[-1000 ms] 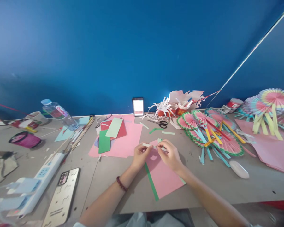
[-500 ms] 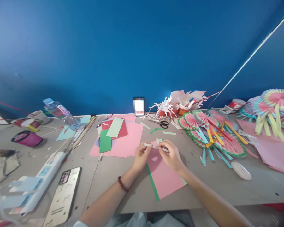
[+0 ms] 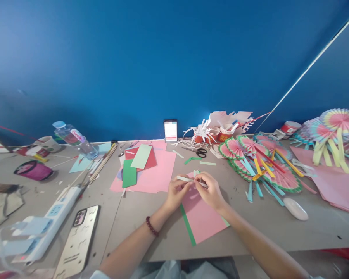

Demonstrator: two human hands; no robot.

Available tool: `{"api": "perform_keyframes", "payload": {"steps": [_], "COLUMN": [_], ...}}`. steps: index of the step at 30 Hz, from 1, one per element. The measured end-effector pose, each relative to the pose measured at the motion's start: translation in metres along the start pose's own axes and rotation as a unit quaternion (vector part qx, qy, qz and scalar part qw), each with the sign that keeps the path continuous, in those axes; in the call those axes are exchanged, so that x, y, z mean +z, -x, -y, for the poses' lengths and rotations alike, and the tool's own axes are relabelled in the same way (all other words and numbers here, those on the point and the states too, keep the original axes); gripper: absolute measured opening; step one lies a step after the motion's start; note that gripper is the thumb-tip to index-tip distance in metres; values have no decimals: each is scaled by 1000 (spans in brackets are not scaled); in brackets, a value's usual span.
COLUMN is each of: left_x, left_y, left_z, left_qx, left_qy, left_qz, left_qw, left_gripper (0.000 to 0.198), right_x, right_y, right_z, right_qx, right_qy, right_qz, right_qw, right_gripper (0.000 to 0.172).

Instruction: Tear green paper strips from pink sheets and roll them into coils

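Observation:
Between my two hands is a narrow pale strip (image 3: 185, 178), seemingly double-sided tape or its backing. My left hand (image 3: 177, 190) pinches it from the left, thumb and fingers closed. From the other side, my right hand (image 3: 211, 189) has its fingertips pressed together on the strip, close to the left thumb. Beneath both hands lies a pink paper sheet (image 3: 205, 219) with a green strip (image 3: 188, 224) along its left edge. A light green bit shows at its lower right edge. The fingertips hide part of the strip.
Black scissors (image 3: 201, 153) and green paper scraps (image 3: 208, 163) lie beyond my hands. Folded paper fans (image 3: 279, 170) and a white computer mouse-like object (image 3: 296, 209) are on the right. Coloured papers (image 3: 165, 166), a phone (image 3: 78, 240), a power strip (image 3: 56, 217) and a bottle (image 3: 74, 137) are leftward.
My left hand has shifted slightly right, its thumb closer to the right fingertips. The pale strip stays between the hands; the sheet below looks nearly unchanged.

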State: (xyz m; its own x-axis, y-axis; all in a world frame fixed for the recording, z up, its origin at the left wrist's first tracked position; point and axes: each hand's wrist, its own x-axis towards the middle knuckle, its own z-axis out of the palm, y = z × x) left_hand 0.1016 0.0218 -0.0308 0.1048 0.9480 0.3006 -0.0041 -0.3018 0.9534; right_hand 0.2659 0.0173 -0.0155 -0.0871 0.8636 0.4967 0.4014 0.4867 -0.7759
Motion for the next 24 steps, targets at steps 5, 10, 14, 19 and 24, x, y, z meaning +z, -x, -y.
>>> {"api": "perform_keyframes", "payload": {"steps": [5,10,14,19,24], "left_x": [0,0,2,1,1], "left_y": [-1,0,2,1,0], "left_z": [2,5,5,5,1], "left_qx": [10,24,3,-54,-119], "left_qy": [-8,-29,-39,-21,34], "left_qz": [-25,-47,-66,-82,-83], "left_qw": [1000,998,997,995,989], "left_gripper": [43,47,45,42,46], "right_x": [0,2,3,4,3], "right_y": [-1,0,2,3,2], "right_z": [1,-3,-5,-7,-8], "right_qx": [-6,-1,7,13,32], "right_qy": [2,13,30,46,29], "right_qz": [5,8,11,13,28], "right_qw": [1000,1000,999,999,999], "right_gripper": [19,20,22,22,25]}}
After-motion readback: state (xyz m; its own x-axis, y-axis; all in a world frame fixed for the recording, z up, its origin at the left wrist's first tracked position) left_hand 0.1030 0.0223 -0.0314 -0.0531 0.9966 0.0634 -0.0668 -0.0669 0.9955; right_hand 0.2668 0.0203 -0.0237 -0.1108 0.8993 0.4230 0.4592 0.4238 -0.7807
